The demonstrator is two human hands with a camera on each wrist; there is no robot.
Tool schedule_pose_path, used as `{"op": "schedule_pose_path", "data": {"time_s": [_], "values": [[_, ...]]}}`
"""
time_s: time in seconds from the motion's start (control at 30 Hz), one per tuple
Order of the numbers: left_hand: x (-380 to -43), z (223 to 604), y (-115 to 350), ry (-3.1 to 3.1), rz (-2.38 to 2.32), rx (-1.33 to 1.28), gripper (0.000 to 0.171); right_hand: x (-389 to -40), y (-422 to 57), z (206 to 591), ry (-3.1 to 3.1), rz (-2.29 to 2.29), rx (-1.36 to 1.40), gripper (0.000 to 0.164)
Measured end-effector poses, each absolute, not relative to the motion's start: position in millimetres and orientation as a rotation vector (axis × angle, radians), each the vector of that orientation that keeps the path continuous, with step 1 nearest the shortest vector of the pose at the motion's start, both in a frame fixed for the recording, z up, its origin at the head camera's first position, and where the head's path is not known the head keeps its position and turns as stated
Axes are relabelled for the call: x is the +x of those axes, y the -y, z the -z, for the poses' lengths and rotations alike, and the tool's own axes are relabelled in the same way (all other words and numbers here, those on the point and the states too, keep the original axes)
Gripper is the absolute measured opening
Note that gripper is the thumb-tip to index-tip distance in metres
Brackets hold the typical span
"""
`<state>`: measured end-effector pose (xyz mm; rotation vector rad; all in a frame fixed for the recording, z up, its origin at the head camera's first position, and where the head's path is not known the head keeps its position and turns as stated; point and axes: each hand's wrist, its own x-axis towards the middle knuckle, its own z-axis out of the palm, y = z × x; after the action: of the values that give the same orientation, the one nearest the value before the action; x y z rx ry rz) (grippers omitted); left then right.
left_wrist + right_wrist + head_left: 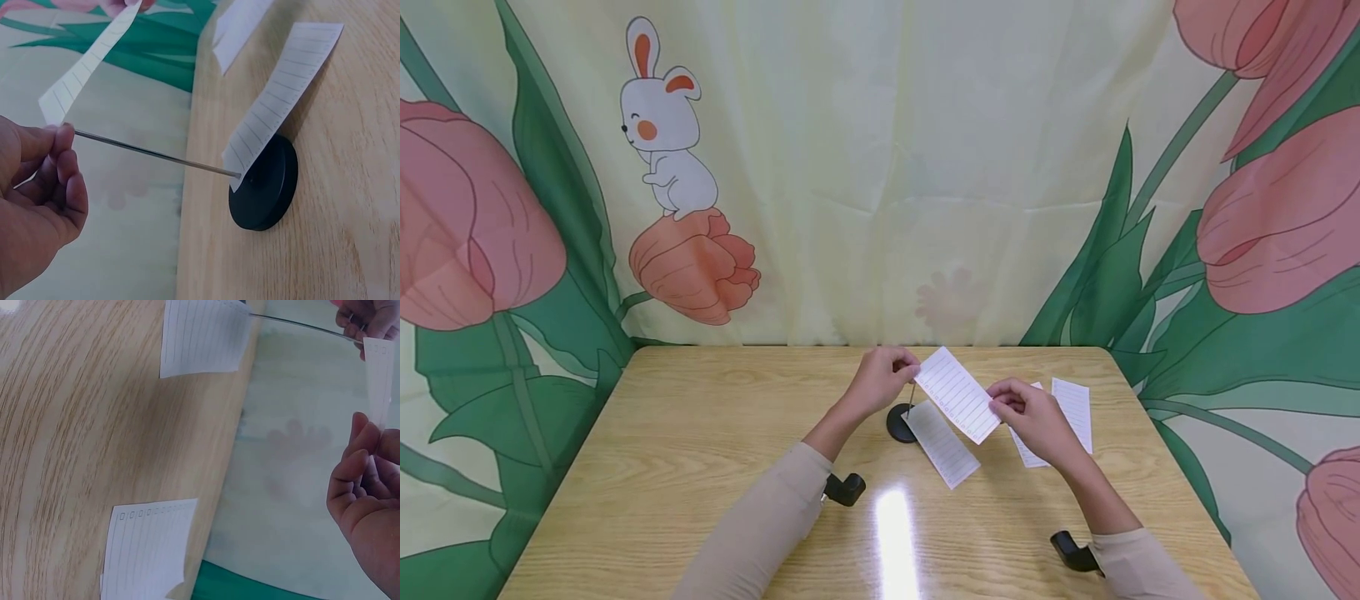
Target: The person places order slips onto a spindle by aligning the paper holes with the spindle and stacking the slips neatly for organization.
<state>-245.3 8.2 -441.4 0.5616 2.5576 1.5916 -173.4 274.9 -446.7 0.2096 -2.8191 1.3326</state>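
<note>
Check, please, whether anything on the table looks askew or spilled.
Nothing looks spilled. Only the lower paper looks a little askew: the metal spike goes through it near one end, not the middle, so most of it sticks out past the black base.

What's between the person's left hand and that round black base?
In the left wrist view, a thin metal rod spans from the round black base to the left hand, with a lined paper slip at its lower end.
</note>
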Motion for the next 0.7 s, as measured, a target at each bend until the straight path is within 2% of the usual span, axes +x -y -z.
{"op": "schedule_pose_path", "data": {"time_s": [0.7], "values": [[-245.4, 446.6, -9.0, -2.551, -1.595, 0.550, 0.012, -173.0, -273.9, 450.5, 2.838, -1.282, 0.200, 0.014]]}}
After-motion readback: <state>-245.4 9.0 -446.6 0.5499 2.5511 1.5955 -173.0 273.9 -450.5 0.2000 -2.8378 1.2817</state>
